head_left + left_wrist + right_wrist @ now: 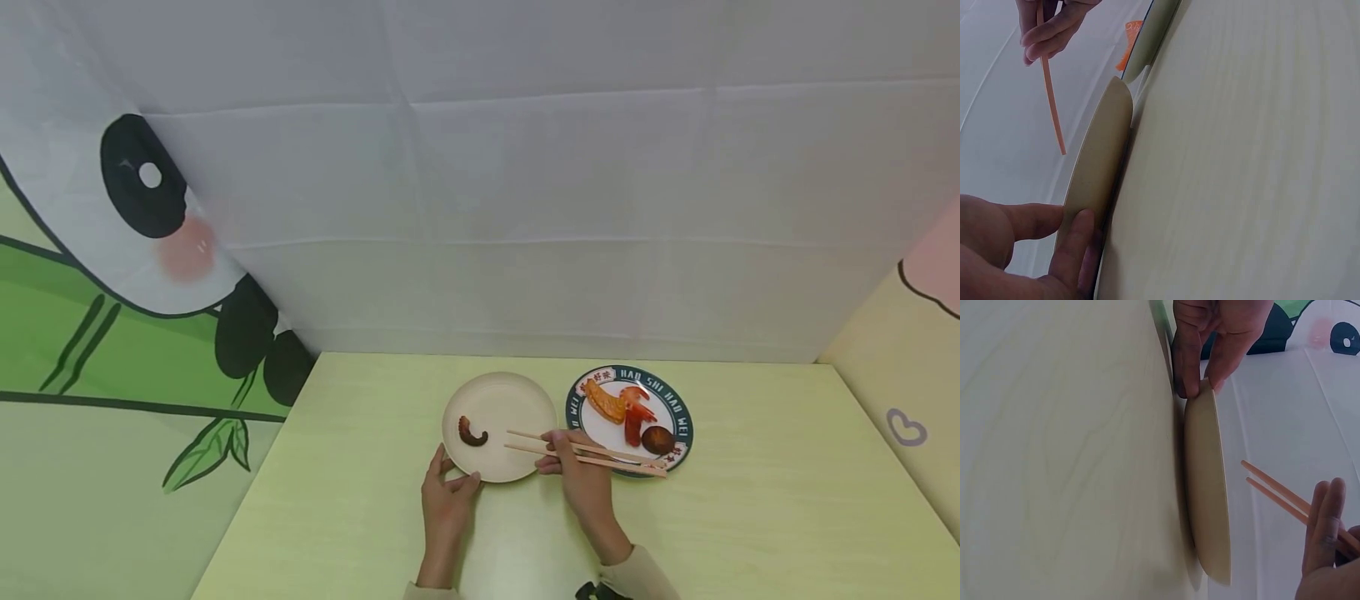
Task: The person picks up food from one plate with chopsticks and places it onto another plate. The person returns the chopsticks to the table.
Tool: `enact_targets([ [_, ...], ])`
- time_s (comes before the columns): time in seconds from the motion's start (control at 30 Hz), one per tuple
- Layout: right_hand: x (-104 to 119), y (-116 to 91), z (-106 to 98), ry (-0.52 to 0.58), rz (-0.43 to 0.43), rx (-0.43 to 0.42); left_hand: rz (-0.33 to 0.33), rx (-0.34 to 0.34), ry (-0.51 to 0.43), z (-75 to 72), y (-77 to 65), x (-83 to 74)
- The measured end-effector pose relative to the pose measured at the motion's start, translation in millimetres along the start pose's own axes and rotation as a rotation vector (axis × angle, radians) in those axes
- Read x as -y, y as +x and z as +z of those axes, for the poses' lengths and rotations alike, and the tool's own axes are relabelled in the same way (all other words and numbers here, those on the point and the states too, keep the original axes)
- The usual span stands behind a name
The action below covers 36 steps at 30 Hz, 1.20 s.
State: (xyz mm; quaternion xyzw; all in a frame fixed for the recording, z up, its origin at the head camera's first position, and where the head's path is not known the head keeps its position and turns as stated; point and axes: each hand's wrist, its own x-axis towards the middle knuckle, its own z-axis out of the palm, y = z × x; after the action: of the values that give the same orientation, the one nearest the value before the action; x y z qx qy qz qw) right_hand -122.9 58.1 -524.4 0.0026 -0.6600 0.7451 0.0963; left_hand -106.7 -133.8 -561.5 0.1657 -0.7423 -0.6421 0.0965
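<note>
A cream plate lies on the table, with one dark brown, curled piece of food on its left part. My left hand holds the plate's near-left rim between thumb and fingers, seen close up in the left wrist view. In my right hand is a pair of light wooden chopsticks. Their tips hover over the cream plate's right side, slightly apart, with nothing between them. In the right wrist view the chopsticks stand clear of the plate.
To the right stands a white plate with a dark green lettered rim. It bears an orange-yellow piece, a red-orange piece and a round brown piece. A pale wall sheet rises behind the table.
</note>
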Motion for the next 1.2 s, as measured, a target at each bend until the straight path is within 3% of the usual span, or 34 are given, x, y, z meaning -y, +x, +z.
enact_targets([
  [1.2, -12, 4, 21, -0.061, 0.022, 0.045, -0.011, 0.001, 0.016, 0.3, 0.7, -0.2],
])
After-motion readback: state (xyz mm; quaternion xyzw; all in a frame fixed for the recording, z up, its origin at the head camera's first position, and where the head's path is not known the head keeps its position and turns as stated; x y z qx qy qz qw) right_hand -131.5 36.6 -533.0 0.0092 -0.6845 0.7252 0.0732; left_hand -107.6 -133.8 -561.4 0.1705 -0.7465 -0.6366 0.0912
